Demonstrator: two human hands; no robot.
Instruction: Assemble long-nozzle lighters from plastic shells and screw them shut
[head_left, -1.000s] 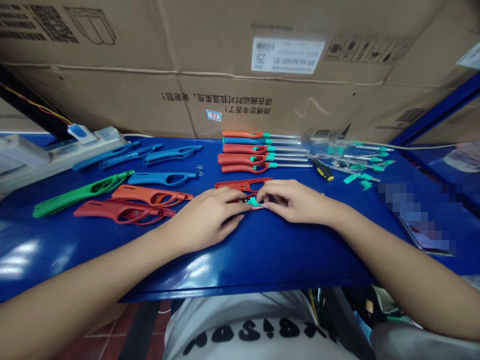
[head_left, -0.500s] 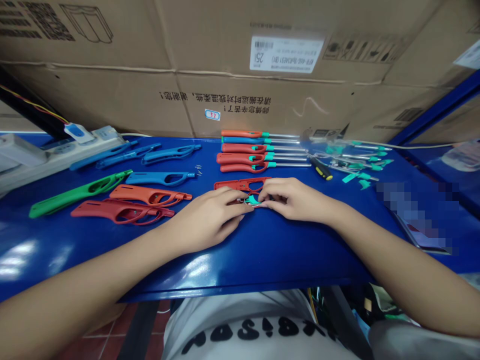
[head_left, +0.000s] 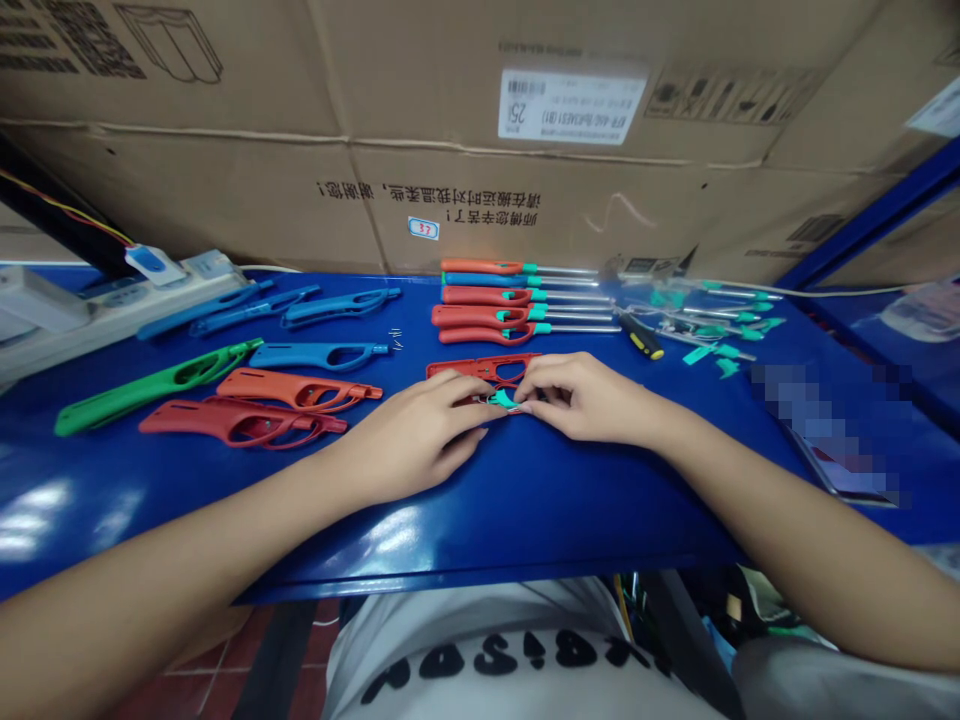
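Observation:
My left hand (head_left: 416,435) and my right hand (head_left: 581,398) meet at the middle of the blue table (head_left: 480,500). Their fingertips pinch a small teal part (head_left: 502,400) that sits in a red lighter shell (head_left: 480,369) lying flat beneath them. Much of that shell is hidden by my fingers. Just behind lies a row of several assembled red and blue lighters (head_left: 517,300) with teal triggers and metal tubes.
Empty shells lie at left: green (head_left: 150,385), orange (head_left: 296,390), red (head_left: 240,422) and several blue ones (head_left: 315,354). A black-and-yellow screwdriver (head_left: 641,338) and loose teal parts with metal tubes (head_left: 720,325) lie at right. Cardboard boxes (head_left: 480,130) wall the back. A power strip (head_left: 112,300) is far left.
Both hands stay on the shell; the fingertips shift slightly on the teal part. The view has drifted a little.

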